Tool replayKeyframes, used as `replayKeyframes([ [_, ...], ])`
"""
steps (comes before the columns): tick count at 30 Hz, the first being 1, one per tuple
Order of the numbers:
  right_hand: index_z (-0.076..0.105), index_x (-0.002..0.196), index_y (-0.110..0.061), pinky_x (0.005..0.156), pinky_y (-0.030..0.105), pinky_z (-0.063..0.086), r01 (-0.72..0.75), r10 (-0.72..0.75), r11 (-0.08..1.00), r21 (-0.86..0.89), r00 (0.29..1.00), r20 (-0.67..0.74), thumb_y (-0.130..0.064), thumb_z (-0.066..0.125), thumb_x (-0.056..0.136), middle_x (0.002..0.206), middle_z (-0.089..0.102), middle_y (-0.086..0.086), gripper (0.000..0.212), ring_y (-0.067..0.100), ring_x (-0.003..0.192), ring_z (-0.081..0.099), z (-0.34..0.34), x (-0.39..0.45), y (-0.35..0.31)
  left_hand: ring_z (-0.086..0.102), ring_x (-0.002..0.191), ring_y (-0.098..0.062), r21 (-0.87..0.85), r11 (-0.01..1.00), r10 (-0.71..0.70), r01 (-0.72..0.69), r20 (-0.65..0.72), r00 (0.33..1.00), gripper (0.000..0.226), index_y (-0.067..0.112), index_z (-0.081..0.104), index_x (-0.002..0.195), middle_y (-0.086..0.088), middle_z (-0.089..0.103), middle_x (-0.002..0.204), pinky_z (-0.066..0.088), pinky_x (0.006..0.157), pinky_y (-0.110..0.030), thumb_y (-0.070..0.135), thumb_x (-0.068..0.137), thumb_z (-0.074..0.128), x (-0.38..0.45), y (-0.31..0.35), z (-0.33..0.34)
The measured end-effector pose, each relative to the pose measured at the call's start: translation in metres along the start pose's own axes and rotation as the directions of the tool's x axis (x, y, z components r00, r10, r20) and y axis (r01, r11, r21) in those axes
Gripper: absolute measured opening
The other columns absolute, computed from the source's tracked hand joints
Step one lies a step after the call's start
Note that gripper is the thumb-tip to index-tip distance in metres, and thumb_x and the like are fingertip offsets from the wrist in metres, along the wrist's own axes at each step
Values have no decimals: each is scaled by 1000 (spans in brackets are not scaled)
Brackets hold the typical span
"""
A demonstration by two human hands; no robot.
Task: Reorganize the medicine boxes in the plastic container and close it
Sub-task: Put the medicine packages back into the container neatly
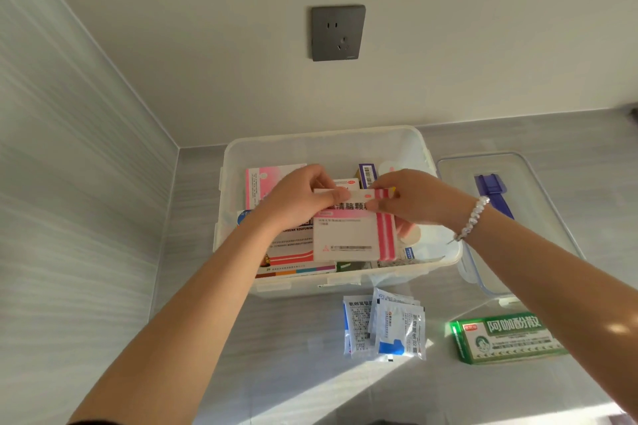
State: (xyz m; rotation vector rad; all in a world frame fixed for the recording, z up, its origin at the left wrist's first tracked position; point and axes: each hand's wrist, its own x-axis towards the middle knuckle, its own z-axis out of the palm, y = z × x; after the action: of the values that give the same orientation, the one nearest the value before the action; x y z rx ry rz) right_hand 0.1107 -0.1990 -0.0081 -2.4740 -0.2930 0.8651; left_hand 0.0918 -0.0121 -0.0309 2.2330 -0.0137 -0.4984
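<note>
The left hand (pixel 297 197) is curled, thumb on top, gripping the left end of a white-and-pink medicine box (pixel 348 235) held over the middle of the open plastic container (pixel 238 155). The right hand (pixel 411 198), a bead bracelet (pixel 474 217) on its wrist, pinches the box's upper right corner between thumb and fingers. The box tilts with its printed face toward the camera, its lower edge near the container's front rim.

Inside the container, left of the held box, a pink box (pixel 266 179) stands upright; a red-banded box (pixel 290 248) lies flat below it. Behind the held box, a purple barcoded box (pixel 366 174) stands near open room at the back wall.

The container sits on the grey worktop (pixel 293 373) against the wall. In front of the container lie blue-and-white sachets (pixel 386 328). Right of the container, the clear lid (pixel 538 169) with a blue handle lies flat; a green box (pixel 507 338) lies in front of the lid.
</note>
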Motion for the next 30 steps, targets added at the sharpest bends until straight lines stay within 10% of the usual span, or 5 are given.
replayKeyframes([
  [12,50,127,-17,39,10,45,94,-90,972,216,995,-32,-38,64,81,64,61,-3,52,2,42,58,73,27,-47,57,89,-16,243,955,-163,168,-39,986,22,23,59,93,6,62,96,45,67,-27,35,78,69,-33,-38,-32],
  [20,34,140,-18,80,30,57,133,-161,937,323,985,61,-20,59,88,91,70,4,57,14,83,70,68,7,-36,54,109,-16,239,962,-130,131,-22,991,31,24,56,114,8,58,116,43,91,-32,28,84,65,-46,-38,-27],
  [23,47,130,-23,82,26,55,150,-144,970,189,988,-46,-30,58,87,99,71,1,45,11,86,68,58,-16,-29,50,118,-14,171,984,-14,46,-183,983,36,26,56,119,8,55,127,38,103,-35,34,85,63,-59,-27,-19],
  [27,58,116,-28,77,10,46,292,-209,939,183,904,-372,-28,60,85,86,62,-19,30,-6,79,58,66,-65,-12,49,94,14,-43,986,141,-164,-320,937,20,30,60,109,21,56,107,31,80,2,28,89,59,-96,3,14],
  [30,63,104,-32,74,10,44,371,-251,922,115,796,-551,-34,56,83,85,61,-22,22,-2,85,56,88,-98,10,54,81,10,-198,944,185,-264,-343,921,13,32,62,95,17,64,94,38,71,-6,21,88,60,-120,12,45],
])
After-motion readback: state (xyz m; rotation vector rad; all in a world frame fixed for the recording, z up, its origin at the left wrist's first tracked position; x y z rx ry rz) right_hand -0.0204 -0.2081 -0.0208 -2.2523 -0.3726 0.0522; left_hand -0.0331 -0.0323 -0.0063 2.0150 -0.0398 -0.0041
